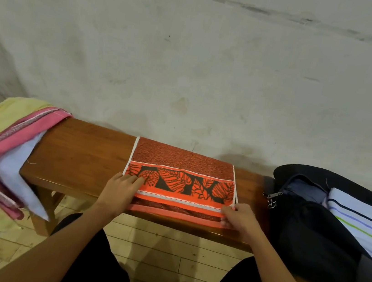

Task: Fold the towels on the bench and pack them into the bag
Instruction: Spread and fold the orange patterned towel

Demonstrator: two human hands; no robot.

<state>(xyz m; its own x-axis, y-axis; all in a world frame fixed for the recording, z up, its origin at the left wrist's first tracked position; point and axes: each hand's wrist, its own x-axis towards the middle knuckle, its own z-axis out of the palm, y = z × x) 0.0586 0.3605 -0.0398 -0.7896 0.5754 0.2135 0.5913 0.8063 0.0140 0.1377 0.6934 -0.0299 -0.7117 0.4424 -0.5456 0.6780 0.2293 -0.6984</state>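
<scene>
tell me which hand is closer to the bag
Right. The right hand pinches the orange towel at its end beside the bag. The left hand rests on the towel's other end, farther off.

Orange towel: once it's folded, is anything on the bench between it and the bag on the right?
Nothing visible. Bare bench separates the orange towel from the open bag. A striped towel already lies in the bag's opening. The left hand presses the orange towel; the right hand pinches its corner.
</scene>
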